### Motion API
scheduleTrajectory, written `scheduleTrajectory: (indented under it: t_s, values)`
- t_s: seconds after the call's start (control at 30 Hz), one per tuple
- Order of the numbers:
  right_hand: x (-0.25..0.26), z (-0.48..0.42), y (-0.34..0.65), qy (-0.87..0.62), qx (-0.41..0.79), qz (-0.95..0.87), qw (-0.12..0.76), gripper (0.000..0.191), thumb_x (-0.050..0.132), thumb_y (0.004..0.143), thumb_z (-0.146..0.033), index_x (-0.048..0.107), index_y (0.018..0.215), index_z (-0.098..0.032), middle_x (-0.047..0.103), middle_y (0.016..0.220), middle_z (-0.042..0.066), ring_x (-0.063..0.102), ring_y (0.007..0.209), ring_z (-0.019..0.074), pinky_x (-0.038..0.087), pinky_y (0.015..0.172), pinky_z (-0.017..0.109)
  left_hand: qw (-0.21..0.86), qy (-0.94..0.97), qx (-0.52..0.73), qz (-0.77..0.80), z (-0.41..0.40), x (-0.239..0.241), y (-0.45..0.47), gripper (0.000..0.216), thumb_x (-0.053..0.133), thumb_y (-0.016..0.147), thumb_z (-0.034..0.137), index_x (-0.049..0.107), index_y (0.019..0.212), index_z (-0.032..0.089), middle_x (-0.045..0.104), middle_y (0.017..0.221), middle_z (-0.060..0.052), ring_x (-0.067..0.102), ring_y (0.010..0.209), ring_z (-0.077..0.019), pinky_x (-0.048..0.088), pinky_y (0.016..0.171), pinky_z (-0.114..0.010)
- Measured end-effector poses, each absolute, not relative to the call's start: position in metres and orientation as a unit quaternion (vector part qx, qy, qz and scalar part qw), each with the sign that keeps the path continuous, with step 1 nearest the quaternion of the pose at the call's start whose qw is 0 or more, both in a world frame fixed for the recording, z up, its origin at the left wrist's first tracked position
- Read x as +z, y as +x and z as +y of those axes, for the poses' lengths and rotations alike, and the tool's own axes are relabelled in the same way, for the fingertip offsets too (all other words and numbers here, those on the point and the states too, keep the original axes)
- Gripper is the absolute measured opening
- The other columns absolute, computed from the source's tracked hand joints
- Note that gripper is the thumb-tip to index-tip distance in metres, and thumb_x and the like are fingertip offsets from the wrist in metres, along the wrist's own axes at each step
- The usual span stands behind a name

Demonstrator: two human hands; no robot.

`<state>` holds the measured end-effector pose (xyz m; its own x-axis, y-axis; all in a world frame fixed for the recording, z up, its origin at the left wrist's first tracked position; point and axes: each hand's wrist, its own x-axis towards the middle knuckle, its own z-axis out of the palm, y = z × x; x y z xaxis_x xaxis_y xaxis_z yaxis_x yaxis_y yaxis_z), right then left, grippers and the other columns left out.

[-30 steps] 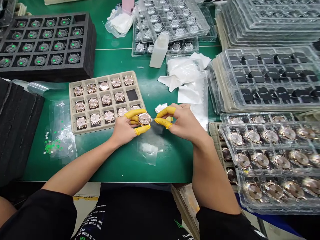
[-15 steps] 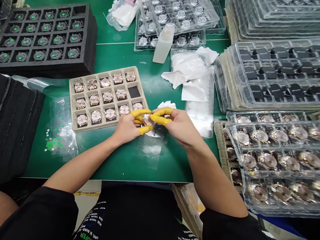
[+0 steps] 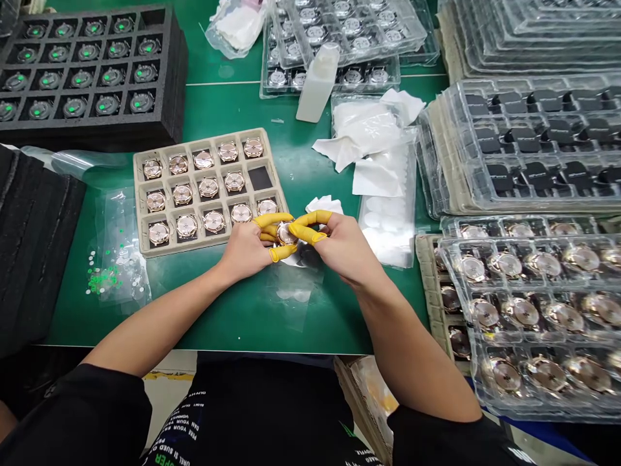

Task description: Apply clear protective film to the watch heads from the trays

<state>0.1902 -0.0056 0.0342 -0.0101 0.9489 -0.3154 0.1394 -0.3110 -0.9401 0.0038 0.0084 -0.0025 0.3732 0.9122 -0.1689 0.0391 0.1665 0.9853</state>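
My left hand (image 3: 250,247), in yellow finger cots, holds a small rose-gold watch head (image 3: 286,233) between thumb and fingers. My right hand (image 3: 337,243), also in yellow finger cots, has its thumb and forefinger closed together at the right edge of that watch head. Whether a small part sits between those right fingertips is too fine to tell. Just beyond my left hand lies a beige compartment tray (image 3: 141,223) with rose-gold watch heads in its cells; one cell (image 3: 261,177) at the right of the middle row shows bare dark lining. Under my hands lies a clear plastic sheet (image 3: 291,291).
Black foam trays (image 3: 169,97) of watch parts with green dots stand back left. White wipes (image 3: 383,139) and a white bottle (image 3: 317,84) lie and stand beyond my right hand. Stacked clear trays (image 3: 533,285) line the right. Green and white dots (image 3: 104,278) are scattered left.
My right fingertips have shifted slightly left across the watch head's edge. The left hand still grips the watch head in the same place.
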Motion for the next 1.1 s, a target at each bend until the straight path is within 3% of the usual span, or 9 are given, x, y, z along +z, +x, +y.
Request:
scheduleTrajectory:
  t_s: [0.43,0.6,0.73,0.8,0.9,1.03,1.1]
  values:
    - [0.035,-0.008,0.188,-0.621,0.536,-0.445,0.36,0.026,0.078,0.069,-0.036,0.078,0.089,-0.019,0.077,0.086,0.005,0.064,0.076,0.0183,0.046,0.064,0.031,0.622,0.547,0.35,0.438,0.01,-0.001,0.005,0.062,0.09,0.063,0.021,0.075,0.123,0.015,0.08,0.09,-0.003,0.076,0.079,-0.0137,0.066,0.076,-0.023]
    - [0.034,-0.007,0.187,-0.609,0.539,-0.456,0.361,0.026,0.08,0.071,-0.037,0.075,0.088,-0.019,0.076,0.088,0.005,0.067,0.081,0.02,0.051,0.07,0.034,0.621,0.546,0.354,0.437,0.009,-0.001,0.005,0.061,0.089,0.064,0.021,0.075,0.123,0.014,0.08,0.089,-0.003,0.076,0.078,-0.0135,0.066,0.077,-0.024]
    - [0.028,0.004,0.204,-0.604,0.475,-0.451,0.453,0.043,0.085,0.072,-0.043,0.072,0.109,-0.025,0.077,0.101,0.005,0.072,0.095,0.0233,0.057,0.084,0.039,0.603,0.552,0.356,0.453,0.009,-0.002,0.005,0.06,0.09,0.066,0.024,0.076,0.124,0.016,0.079,0.09,-0.003,0.076,0.081,-0.0144,0.067,0.082,-0.027]
    - [0.025,0.011,0.221,-0.628,0.4,-0.459,0.485,0.041,0.081,0.078,-0.048,0.071,0.112,-0.027,0.077,0.105,0.006,0.072,0.1,0.0253,0.058,0.089,0.044,0.597,0.555,0.353,0.459,0.009,-0.002,0.005,0.06,0.091,0.066,0.026,0.077,0.124,0.017,0.08,0.091,-0.004,0.077,0.082,-0.0151,0.067,0.084,-0.028]
    - [0.024,0.018,0.248,-0.697,0.27,-0.522,0.41,0.037,0.075,0.085,-0.053,0.074,0.107,-0.025,0.075,0.107,0.009,0.07,0.098,0.0283,0.055,0.093,0.052,0.594,0.56,0.354,0.457,0.008,-0.004,0.005,0.058,0.091,0.067,0.027,0.077,0.123,0.018,0.08,0.091,-0.004,0.076,0.083,-0.0151,0.067,0.085,-0.029]
    - [0.023,0.014,0.261,-0.749,0.205,-0.593,0.212,0.057,0.086,0.07,-0.06,0.076,0.108,-0.018,0.073,0.107,0.015,0.068,0.093,0.0329,0.054,0.089,0.056,0.595,0.563,0.356,0.45,0.008,-0.006,0.005,0.058,0.09,0.069,0.027,0.076,0.124,0.018,0.08,0.093,-0.004,0.076,0.083,-0.0151,0.067,0.085,-0.029]
    - [0.02,0.012,0.258,-0.756,0.201,-0.599,0.171,0.06,0.088,0.068,-0.059,0.076,0.108,-0.016,0.072,0.106,0.016,0.067,0.093,0.0337,0.054,0.085,0.053,0.592,0.566,0.355,0.45,0.008,-0.006,0.005,0.057,0.09,0.069,0.027,0.076,0.124,0.018,0.081,0.094,-0.004,0.077,0.083,-0.0153,0.067,0.085,-0.03]
